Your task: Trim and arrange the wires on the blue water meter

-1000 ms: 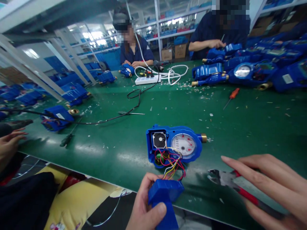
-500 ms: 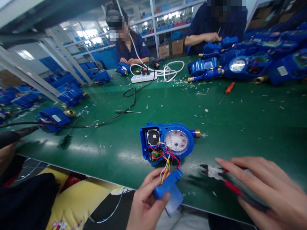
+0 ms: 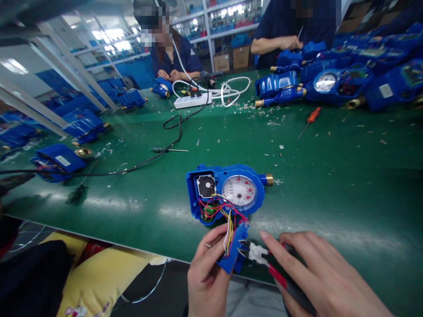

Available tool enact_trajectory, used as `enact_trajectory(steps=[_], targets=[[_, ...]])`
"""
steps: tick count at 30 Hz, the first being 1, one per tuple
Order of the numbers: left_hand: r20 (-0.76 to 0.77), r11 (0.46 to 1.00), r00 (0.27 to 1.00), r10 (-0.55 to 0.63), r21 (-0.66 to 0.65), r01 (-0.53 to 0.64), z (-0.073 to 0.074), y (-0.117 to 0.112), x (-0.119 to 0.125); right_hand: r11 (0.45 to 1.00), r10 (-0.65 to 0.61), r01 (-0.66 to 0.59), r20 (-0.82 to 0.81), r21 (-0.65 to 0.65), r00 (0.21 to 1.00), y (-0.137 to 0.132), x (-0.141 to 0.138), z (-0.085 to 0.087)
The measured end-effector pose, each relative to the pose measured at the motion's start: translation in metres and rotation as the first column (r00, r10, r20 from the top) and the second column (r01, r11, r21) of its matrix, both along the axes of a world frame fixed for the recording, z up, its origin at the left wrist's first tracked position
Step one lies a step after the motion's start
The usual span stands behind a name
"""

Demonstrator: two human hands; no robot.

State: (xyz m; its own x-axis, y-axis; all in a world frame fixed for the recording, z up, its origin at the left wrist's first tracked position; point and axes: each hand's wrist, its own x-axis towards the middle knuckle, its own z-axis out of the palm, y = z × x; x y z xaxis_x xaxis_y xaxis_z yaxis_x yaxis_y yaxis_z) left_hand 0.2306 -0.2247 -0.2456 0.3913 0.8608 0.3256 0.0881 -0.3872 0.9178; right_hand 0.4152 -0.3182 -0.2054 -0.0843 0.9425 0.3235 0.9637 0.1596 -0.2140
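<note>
A blue water meter lies open on the green table, its dial up and coloured wires spilling from its left side. My left hand pinches the small blue cover piece that hangs on those wires at the table's front edge. My right hand grips red-handled cutters, index finger laid along them. The cutter jaws sit right against the blue cover piece near the wires.
Two people in dark blue work at the far side. Many blue meters are piled at the back right and left. A white power strip, a black cable, an orange screwdriver and scattered wire scraps lie on the table.
My right hand has brought the cutters leftward to the blue cover piece. My left hand turned that piece upright and raised it toward the meter. The view shifted slightly right.
</note>
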Motion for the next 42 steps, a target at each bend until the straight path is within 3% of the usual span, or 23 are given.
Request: enact_trajectory(steps=[12, 20, 30, 34, 38, 42], targets=[[0.067, 0.981, 0.996, 0.056, 0.184, -0.067, -0.011, 0.0, 0.0, 0.998, 0.055, -0.061, 0.144, 0.032, 0.988, 0.0, -0.004, 0.011], [0.043, 0.988, 0.995, 0.093, 0.118, -0.098, -0.012, -0.001, -0.002, 0.996, 0.083, -0.087, 0.164, 0.016, 0.983, 0.012, -0.002, 0.02], [0.05, 0.977, 0.995, 0.083, 0.193, -0.091, -0.009, 0.001, -0.001, 0.995, 0.102, -0.104, 0.125, 0.01, 0.987, 0.011, 0.001, 0.021], [0.053, 0.974, 0.995, 0.08, 0.21, -0.089, -0.01, 0.0, -0.002, 0.993, 0.088, -0.092, 0.056, 0.069, 0.995, 0.009, 0.006, 0.024], [-0.006, 0.985, 0.994, 0.105, 0.135, -0.103, -0.008, -0.002, -0.002, 0.998, 0.038, -0.04, 0.039, 0.052, 0.999, 0.007, 0.013, 0.028], [0.016, 0.986, 0.994, 0.108, 0.125, -0.109, -0.006, -0.001, -0.001, 0.992, 0.037, -0.038, 0.014, 0.117, 0.999, 0.004, 0.009, 0.024]])
